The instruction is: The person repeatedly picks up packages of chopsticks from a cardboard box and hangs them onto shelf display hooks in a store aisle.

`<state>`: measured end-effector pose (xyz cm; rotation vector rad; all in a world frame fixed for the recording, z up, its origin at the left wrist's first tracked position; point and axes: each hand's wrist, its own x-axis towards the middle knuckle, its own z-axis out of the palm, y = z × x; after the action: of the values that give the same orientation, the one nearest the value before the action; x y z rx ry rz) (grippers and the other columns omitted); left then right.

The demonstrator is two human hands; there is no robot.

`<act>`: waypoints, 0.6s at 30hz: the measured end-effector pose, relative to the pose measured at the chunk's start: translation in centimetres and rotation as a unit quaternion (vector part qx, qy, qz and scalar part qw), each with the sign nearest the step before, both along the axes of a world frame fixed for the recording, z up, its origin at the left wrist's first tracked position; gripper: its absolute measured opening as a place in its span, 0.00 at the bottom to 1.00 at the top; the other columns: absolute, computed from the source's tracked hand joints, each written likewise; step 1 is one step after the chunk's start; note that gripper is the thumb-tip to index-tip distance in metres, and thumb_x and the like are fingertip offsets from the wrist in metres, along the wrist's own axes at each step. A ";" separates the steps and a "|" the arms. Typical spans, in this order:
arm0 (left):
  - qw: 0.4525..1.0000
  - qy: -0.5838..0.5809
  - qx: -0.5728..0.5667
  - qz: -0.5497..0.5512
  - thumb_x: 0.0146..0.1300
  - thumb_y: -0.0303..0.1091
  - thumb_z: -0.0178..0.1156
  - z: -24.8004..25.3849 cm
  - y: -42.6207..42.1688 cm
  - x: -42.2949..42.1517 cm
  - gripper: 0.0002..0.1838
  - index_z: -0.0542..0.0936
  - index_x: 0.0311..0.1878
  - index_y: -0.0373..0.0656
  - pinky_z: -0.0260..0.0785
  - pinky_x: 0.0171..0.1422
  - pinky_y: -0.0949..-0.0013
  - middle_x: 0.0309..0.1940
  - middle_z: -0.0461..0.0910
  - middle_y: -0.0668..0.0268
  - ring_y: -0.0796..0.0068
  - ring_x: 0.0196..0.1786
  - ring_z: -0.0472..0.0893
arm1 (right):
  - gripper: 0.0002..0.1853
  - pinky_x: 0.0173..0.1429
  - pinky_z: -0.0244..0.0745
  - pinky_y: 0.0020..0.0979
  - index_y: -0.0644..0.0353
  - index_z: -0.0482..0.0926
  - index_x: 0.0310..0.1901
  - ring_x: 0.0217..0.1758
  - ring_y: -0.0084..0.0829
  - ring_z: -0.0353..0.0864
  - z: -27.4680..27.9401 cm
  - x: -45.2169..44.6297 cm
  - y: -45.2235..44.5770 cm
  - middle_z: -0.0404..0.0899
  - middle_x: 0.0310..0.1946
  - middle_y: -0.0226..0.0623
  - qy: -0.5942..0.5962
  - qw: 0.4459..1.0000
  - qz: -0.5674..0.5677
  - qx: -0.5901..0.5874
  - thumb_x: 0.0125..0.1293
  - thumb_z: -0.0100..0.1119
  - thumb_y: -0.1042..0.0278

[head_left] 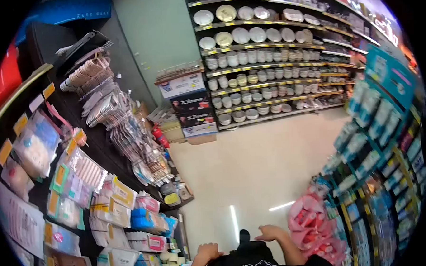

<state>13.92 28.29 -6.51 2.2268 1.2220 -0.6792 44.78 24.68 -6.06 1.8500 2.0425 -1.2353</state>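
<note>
My left hand (208, 252) is at the bottom of the view, in front of my dark printed shirt (242, 260). Its fingers point right, look loosely open, and hold nothing that I can see. A little higher on the other side is my right hand (271, 233), its fingers pointing left and slightly apart, with nothing visible in them. Both hands are in the air above the aisle floor (243, 169). Nearest to my right hand, though apart from it, are pink bags (308, 219) of red-and-white items. Packaged goods (149, 242) hang on the rack left of my left hand.
Shelves of bowls and plates (266, 47) stand at the back. Stacked boxes (191, 103) and a red fire extinguisher (160, 136) are beside a pale door (149, 36). Hangers (109, 104) line the left side. A teal display rack (365, 140) borders the aisle on the right.
</note>
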 end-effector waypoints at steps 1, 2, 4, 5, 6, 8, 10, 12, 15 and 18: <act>0.999 -0.036 -0.024 0.022 0.63 0.61 0.53 -2.5 1.6 -1.1 0.32 0.74 0.55 0.39 0.70 0.58 0.49 0.51 0.79 0.51 0.50 0.55 0.78 | 0.37 0.59 0.72 0.44 0.69 0.72 0.56 0.55 0.52 0.77 -0.4 0.9 3.4 0.77 0.52 0.58 -0.002 0.999 0.011 0.034 0.60 0.58 0.40; 0.995 -0.073 -0.046 0.042 0.63 0.61 0.53 -3.4 3.7 -1.7 0.32 0.74 0.55 0.39 0.70 0.58 0.49 0.51 0.78 0.51 0.50 0.55 0.78 | 0.35 0.56 0.74 0.45 0.68 0.74 0.54 0.51 0.52 0.79 -0.4 1.4 7.0 0.79 0.49 0.57 -0.003 0.997 0.019 0.068 0.60 0.59 0.40; 0.993 -0.087 -0.027 0.079 0.64 0.61 0.52 -2.4 7.9 -0.9 0.33 0.74 0.56 0.39 0.70 0.58 0.48 0.52 0.78 0.50 0.49 0.55 0.78 | 0.34 0.56 0.73 0.45 0.67 0.74 0.54 0.52 0.53 0.78 2.5 1.5 14.1 0.79 0.48 0.56 -0.029 0.993 0.022 0.110 0.60 0.59 0.41; 0.990 -0.097 -0.023 0.099 0.64 0.61 0.51 -1.7 9.6 -0.3 0.33 0.74 0.57 0.40 0.69 0.58 0.47 0.52 0.78 0.50 0.49 0.56 0.78 | 0.33 0.56 0.73 0.45 0.67 0.74 0.53 0.52 0.53 0.78 3.9 1.3 17.0 0.79 0.48 0.56 -0.046 0.991 0.024 0.126 0.60 0.59 0.42; 0.993 -0.057 0.002 0.103 0.64 0.61 0.51 0.8 12.0 0.9 0.33 0.74 0.57 0.39 0.69 0.59 0.47 0.53 0.77 0.48 0.47 0.56 0.77 | 0.33 0.56 0.73 0.45 0.68 0.73 0.54 0.52 0.54 0.77 4.9 1.1 20.4 0.79 0.47 0.56 -0.019 0.989 0.041 0.141 0.60 0.59 0.43; 0.988 -0.065 0.016 0.137 0.64 0.61 0.50 0.0 16.3 1.6 0.33 0.73 0.57 0.40 0.69 0.59 0.47 0.53 0.77 0.48 0.46 0.56 0.77 | 0.32 0.57 0.73 0.44 0.68 0.72 0.54 0.52 0.56 0.76 6.2 0.0 25.9 0.78 0.46 0.57 0.032 0.981 0.072 0.176 0.61 0.59 0.45; 0.980 -0.100 0.033 0.171 0.64 0.62 0.51 -0.5 21.4 2.4 0.34 0.73 0.58 0.40 0.69 0.59 0.46 0.54 0.76 0.47 0.45 0.56 0.77 | 0.34 0.59 0.71 0.42 0.68 0.70 0.59 0.56 0.54 0.75 6.3 -0.8 31.8 0.77 0.52 0.57 0.129 0.972 0.120 0.158 0.63 0.57 0.44; 0.974 -0.110 0.027 0.195 0.64 0.63 0.51 -0.6 26.6 3.4 0.35 0.73 0.59 0.40 0.69 0.59 0.46 0.55 0.76 0.47 0.45 0.57 0.77 | 0.36 0.61 0.71 0.41 0.68 0.68 0.62 0.57 0.53 0.75 5.3 -1.4 37.3 0.76 0.53 0.57 0.178 0.962 0.165 0.125 0.64 0.56 0.44; 0.978 -0.084 0.004 0.190 0.63 0.63 0.51 -2.3 36.1 4.6 0.35 0.73 0.59 0.40 0.69 0.60 0.46 0.55 0.76 0.47 0.46 0.58 0.76 | 0.36 0.59 0.71 0.41 0.70 0.68 0.61 0.56 0.53 0.76 4.6 -1.2 45.0 0.76 0.52 0.58 0.086 0.974 0.204 0.048 0.64 0.57 0.44; 0.985 -0.069 -0.020 0.159 0.63 0.64 0.51 -5.3 45.9 4.2 0.36 0.73 0.59 0.39 0.69 0.60 0.47 0.55 0.76 0.47 0.47 0.59 0.76 | 0.38 0.62 0.69 0.41 0.67 0.67 0.63 0.60 0.51 0.74 4.0 0.7 51.6 0.75 0.55 0.57 0.029 0.984 0.173 0.001 0.62 0.58 0.42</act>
<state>18.14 74.15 -11.80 1.9485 1.4345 -0.4132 45.45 76.25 -2.06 1.3898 2.2704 -1.2011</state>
